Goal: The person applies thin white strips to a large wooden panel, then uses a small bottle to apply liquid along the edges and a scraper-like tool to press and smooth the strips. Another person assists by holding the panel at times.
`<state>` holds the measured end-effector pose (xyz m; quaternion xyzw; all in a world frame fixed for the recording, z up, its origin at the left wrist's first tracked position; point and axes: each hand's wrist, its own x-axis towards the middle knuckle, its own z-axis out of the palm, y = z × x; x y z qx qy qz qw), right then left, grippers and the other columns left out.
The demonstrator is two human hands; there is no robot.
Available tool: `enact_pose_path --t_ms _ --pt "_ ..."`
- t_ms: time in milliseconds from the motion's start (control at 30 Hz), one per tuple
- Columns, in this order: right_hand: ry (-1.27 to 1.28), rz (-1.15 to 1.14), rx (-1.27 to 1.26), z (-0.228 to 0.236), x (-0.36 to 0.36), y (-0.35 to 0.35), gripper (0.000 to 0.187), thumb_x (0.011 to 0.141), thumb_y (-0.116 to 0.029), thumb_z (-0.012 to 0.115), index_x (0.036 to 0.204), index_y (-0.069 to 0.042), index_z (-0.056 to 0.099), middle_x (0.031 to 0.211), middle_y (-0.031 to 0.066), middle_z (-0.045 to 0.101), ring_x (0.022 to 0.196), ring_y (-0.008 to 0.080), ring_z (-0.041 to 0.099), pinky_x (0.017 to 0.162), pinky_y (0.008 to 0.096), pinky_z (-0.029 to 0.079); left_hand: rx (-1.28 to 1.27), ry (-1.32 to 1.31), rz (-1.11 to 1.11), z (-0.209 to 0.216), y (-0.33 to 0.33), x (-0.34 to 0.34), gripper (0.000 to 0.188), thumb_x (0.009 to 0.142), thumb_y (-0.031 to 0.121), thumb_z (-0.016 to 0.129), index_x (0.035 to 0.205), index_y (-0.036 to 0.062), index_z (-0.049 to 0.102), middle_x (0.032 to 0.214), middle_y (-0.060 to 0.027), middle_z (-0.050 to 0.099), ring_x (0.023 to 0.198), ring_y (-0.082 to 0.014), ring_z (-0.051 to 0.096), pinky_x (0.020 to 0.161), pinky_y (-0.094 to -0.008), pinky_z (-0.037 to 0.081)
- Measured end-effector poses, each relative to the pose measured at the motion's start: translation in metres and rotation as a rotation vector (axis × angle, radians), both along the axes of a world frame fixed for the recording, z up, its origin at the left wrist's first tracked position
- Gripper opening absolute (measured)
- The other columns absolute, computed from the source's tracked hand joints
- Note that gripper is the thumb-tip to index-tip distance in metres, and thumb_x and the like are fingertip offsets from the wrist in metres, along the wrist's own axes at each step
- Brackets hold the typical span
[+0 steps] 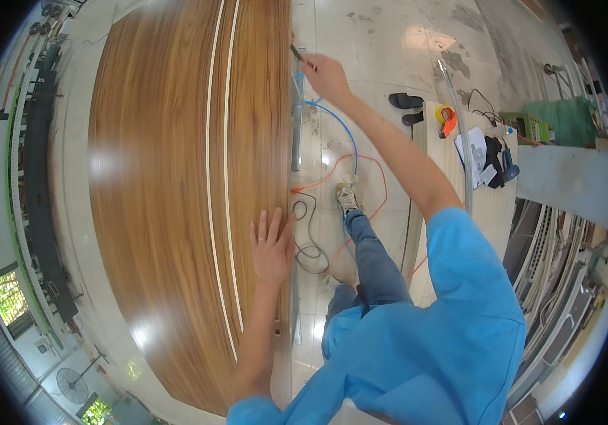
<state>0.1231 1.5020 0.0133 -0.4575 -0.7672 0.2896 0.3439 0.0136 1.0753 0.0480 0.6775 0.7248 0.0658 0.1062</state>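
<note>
A large wood-grain panel [155,177] with two pale strips [210,142] running along its length lies before me on the left. My left hand [273,249] rests flat on it near its right edge, fingers spread, a ring on one finger. Farther along that same edge my right hand [324,78] is closed around a slim dark tool [295,52]. The tool's tip is at or very near the panel's edge; whether it touches I cannot tell, nor its exact kind. Close to my left wrist, small dark holes [277,327] show at the panel's edge.
A blue hose [346,126], an orange cord [383,177] and a black cable [304,263] lie on the floor by my feet. To the right, a bench [438,152] carries yellow tape [443,115], papers and a blue tool [509,166]. Black slippers [406,100] lie beyond; a long machine [42,177] stands left.
</note>
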Motion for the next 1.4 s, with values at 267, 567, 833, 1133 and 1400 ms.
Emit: enact_pose_path --t_ms 267,567,833,1133,1400 --pt "-0.176 0.126 0.368 -0.011 -0.053 0.175 0.029 0.099 -0.026 0.059 0.115 -0.009 0.076 0.104 0.0198 0.075 0.099 0.0395 0.07 0.086 0.0472 0.057 0.053 -0.15 0.099 0.003 0.009 -0.006 0.044 0.102 0.028 0.054 0.143 0.0158 0.063 0.153 -0.0058 0.055 0.148 -0.0293 0.042 0.124 -0.0523 0.027" --pt "-0.037 0.354 0.458 -0.036 -0.007 -0.026 0.042 0.095 -0.015 0.063 0.137 -0.015 0.065 0.086 0.0061 0.068 0.077 0.0279 0.067 0.064 0.0383 0.055 0.039 -0.213 0.159 -0.006 0.004 -0.007 0.046 0.104 0.023 0.05 0.145 0.0031 0.057 0.151 -0.0156 0.055 0.145 -0.0359 0.044 0.123 -0.0506 0.028" --pt "-0.414 1.022 -0.138 0.001 0.044 -0.285 0.05 0.093 -0.014 0.058 0.143 -0.009 0.055 0.096 0.0131 0.065 0.097 0.0306 0.069 0.079 0.0467 0.057 0.43 -0.326 0.724 -0.01 0.007 -0.005 0.047 0.107 0.022 0.046 0.147 -0.0034 0.048 0.147 -0.0249 0.052 0.135 -0.0439 0.047 0.115 -0.0519 0.034" --pt "0.068 0.134 0.114 -0.018 0.001 -0.069 0.022 0.1 -0.015 0.061 0.117 -0.011 0.074 0.088 0.0138 0.067 0.078 0.0344 0.065 0.07 0.0436 0.053 0.365 -0.131 0.644 -0.008 0.012 -0.007 0.043 0.108 0.023 0.045 0.141 -0.0038 0.052 0.142 -0.0244 0.053 0.131 -0.0426 0.048 0.11 -0.0534 0.036" --pt "0.158 0.255 0.15 -0.037 0.01 -0.183 0.028 0.09 -0.011 0.065 0.116 -0.011 0.074 0.112 0.0095 0.075 0.098 0.0305 0.071 0.08 0.0423 0.058 0.338 -0.09 0.663 -0.012 0.01 -0.006 0.04 0.107 0.023 0.047 0.138 -0.0021 0.056 0.141 -0.0233 0.053 0.132 -0.0427 0.047 0.111 -0.0535 0.035"
